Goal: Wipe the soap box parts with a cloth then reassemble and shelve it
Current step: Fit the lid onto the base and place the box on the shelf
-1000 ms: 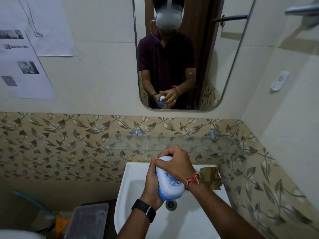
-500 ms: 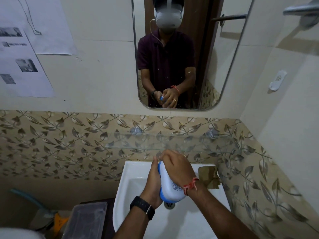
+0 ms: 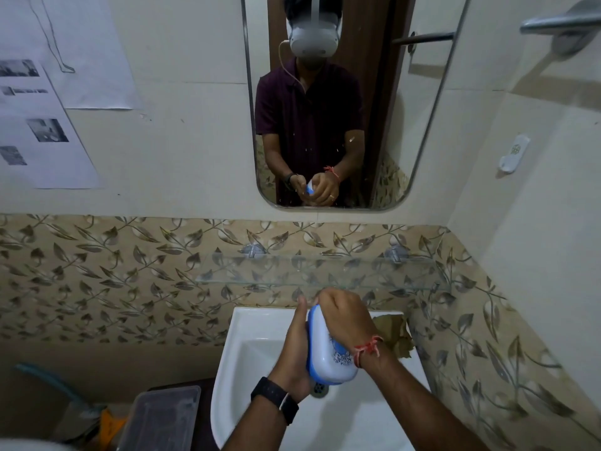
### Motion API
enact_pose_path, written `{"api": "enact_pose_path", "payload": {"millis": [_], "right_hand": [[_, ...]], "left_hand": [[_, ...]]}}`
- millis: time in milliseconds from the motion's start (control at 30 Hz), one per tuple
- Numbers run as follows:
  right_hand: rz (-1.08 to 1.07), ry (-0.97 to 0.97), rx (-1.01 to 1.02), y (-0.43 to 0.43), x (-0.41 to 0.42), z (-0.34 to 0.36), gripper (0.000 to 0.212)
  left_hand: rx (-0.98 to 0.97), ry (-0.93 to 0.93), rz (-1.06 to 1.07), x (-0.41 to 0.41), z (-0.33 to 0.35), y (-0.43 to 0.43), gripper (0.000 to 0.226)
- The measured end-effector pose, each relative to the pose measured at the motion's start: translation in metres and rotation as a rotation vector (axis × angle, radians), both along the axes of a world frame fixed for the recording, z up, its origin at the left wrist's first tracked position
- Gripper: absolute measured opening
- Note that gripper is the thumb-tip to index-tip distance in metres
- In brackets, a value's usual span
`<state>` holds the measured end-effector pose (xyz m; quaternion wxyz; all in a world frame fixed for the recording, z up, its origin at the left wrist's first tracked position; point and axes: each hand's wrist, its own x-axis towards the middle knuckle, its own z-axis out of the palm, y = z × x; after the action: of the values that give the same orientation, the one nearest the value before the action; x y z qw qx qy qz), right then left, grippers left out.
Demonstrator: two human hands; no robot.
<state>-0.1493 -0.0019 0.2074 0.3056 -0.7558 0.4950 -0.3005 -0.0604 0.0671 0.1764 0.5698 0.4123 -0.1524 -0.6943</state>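
The soap box, white with a blue rim and a dark pattern on its lid, is held on edge above the white sink. My left hand presses against its left side. On the other side, my right hand is clamped over its top and right face. The box looks closed, its halves together. A brown cloth lies crumpled on the sink's right back corner, partly hidden by my right wrist. A glass shelf runs along the wall just above my hands.
A mirror hangs above the shelf and reflects me. Below left stand a lidded clear plastic box and a blue-handled brush. Papers are stuck to the left wall. A tiled wall closes in on the right.
The soap box has turned from lying tilted to standing more on edge between my hands. My hands have shifted slightly upward and closer around it.
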Motion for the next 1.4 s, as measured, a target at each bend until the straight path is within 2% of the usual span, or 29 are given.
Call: {"api": "enact_pose_path", "payload": {"millis": [100, 167, 233, 333, 467, 633, 667, 733, 800, 867, 967, 1167, 1400], "right_hand": [[-0.135, -0.025, 0.081, -0.014, -0.014, -0.006, 0.033], [-0.232, -0.142, 0.173, -0.02, -0.018, -0.01, 0.035], [-0.318, -0.267, 0.281, -0.024, -0.019, -0.016, 0.042], [-0.428, -0.397, 0.401, -0.03, -0.021, -0.023, 0.052], [-0.447, -0.573, 0.473, -0.03, -0.025, -0.03, 0.037], [-0.424, -0.737, 0.296, -0.021, -0.027, -0.036, 0.01], [-0.407, -0.736, 0.245, -0.02, -0.028, -0.036, 0.005], [-0.335, -0.711, 0.2, -0.023, -0.032, -0.034, 0.016], [-0.266, -0.674, 0.186, -0.031, -0.032, -0.028, 0.028], [-0.251, -0.641, 0.16, -0.043, -0.031, -0.022, 0.04], [-0.26, -0.57, 0.119, -0.064, -0.024, -0.016, 0.051], [-0.23, -0.379, 0.081, -0.106, -0.01, -0.016, 0.048], [-0.251, -0.251, 0.061, -0.129, -0.004, -0.031, 0.051]], "left_hand": [[-0.08, -0.059, -0.059, 0.011, 0.002, 0.005, 0.07], [-0.188, -0.053, -0.075, 0.015, -0.003, 0.007, 0.061], [-0.24, -0.189, -0.079, 0.012, -0.011, 0.009, 0.059], [-0.218, -0.358, 0.097, 0.003, -0.024, 0.008, 0.057], [-0.186, -0.507, 0.376, 0.005, -0.031, 0.002, 0.053], [-0.242, -0.65, 0.479, 0.014, -0.02, -0.017, 0.035], [-0.24, -0.664, 0.5, 0.016, -0.017, -0.022, 0.035], [-0.252, -0.719, 0.522, 0.021, -0.01, -0.033, 0.033], [-0.301, -0.873, 0.493, 0.029, -0.003, -0.048, 0.027], [-0.33, -1.026, 0.448, 0.036, 0.005, -0.064, 0.019], [-0.298, -1.136, 0.409, 0.046, 0.014, -0.094, 0.02], [-0.231, -1.339, 0.336, 0.061, 0.011, -0.144, 0.026], [-0.127, -1.578, 0.267, 0.066, 0.001, -0.167, 0.033]]}}
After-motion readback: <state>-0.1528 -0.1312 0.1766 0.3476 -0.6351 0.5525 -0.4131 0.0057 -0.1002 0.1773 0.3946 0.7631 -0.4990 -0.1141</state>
